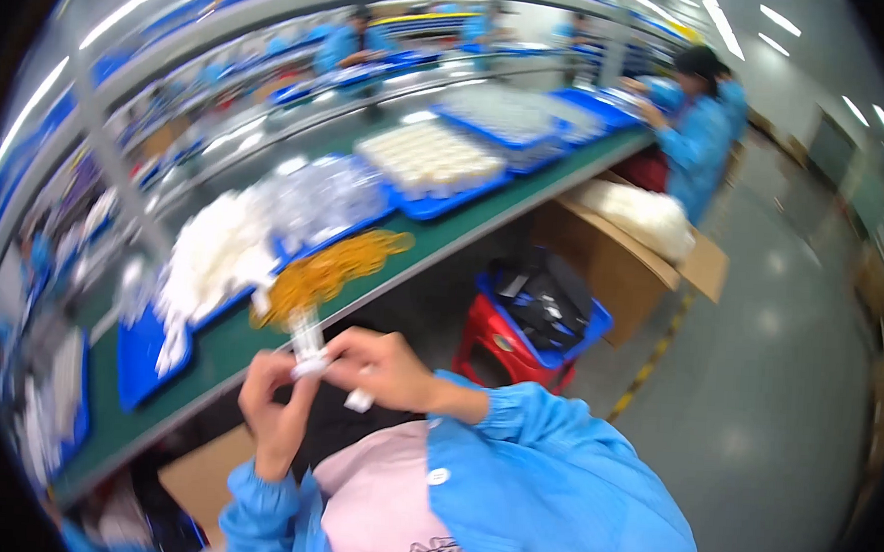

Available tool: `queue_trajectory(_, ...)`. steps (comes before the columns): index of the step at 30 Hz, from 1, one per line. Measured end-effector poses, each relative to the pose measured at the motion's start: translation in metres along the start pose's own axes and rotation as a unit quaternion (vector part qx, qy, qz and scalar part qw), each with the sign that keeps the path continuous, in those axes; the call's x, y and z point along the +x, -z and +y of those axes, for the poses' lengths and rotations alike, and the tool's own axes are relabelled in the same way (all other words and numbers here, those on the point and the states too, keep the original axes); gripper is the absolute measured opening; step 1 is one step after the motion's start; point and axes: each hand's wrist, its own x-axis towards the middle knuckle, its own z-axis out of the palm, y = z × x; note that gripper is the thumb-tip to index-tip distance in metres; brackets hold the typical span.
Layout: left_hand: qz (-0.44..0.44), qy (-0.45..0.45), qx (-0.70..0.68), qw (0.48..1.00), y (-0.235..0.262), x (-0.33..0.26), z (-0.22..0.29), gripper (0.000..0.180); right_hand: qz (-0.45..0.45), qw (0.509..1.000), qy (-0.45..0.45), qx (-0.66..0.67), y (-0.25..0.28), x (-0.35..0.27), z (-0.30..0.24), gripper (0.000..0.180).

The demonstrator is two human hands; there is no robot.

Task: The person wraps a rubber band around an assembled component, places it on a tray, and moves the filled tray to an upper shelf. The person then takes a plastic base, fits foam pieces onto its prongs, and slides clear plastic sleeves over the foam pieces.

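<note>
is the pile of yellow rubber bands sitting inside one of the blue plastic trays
No, the pile of yellow rubber bands lies on the bare green table, beside the blue plastic trays.

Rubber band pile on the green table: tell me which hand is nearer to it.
Left. The left hand is just below the rubber band pile, holding small white parts; the right hand is lower right, slightly farther.

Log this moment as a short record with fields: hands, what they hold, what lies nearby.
left hand: raised in front of the body, fingers pinching the small white parts
right hand: meets the left, gripping the same parts
held item: small white parts, blurred, details unclear
nearest pile: yellow rubber bands on the green table
beside it: heap of white pieces on a blue tray
under table: red stool, cardboard box
other person: blue sleeve at the far end of the table
</note>
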Motion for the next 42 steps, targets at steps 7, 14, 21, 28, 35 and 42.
queue_trajectory(7, 0.010, 0.112, -0.154, 0.982, 0.012, 0.040, -0.033, 0.016, 0.029, 0.963, -0.266, 0.030, 0.037, 0.011, 0.065, 0.028)
queue_trajectory(14, 0.099, 0.105, -0.155, 0.977, 0.080, 0.126, -0.025, 0.016, -0.029, 0.943, -0.330, 0.037, 0.041, 0.013, 0.132, 0.026)
queue_trajectory(21, 0.169, -0.075, -0.018, 0.982, 0.139, 0.283, 0.015, 0.020, -0.100, 0.919, -0.379, 0.050, 0.060, 0.031, 0.159, 0.021)
queue_trajectory(28, 0.195, -0.187, 0.204, 0.941, 0.190, 0.438, 0.030, 0.019, -0.208, 0.891, -0.404, -0.020, 0.090, -0.003, 0.274, 0.033)
queue_trajectory(35, 0.176, -0.247, 0.590, 0.748, 0.182, 0.619, -0.048, 0.011, -0.164, 0.917, -0.363, -0.021, 0.123, 0.137, 0.237, 0.019)
queue_trajectory(42, 0.084, -0.189, 0.581, 0.787, 0.195, 0.663, -0.064, 0.040, -0.206, 0.900, -0.383, -0.026, 0.121, 0.147, 0.255, 0.020)
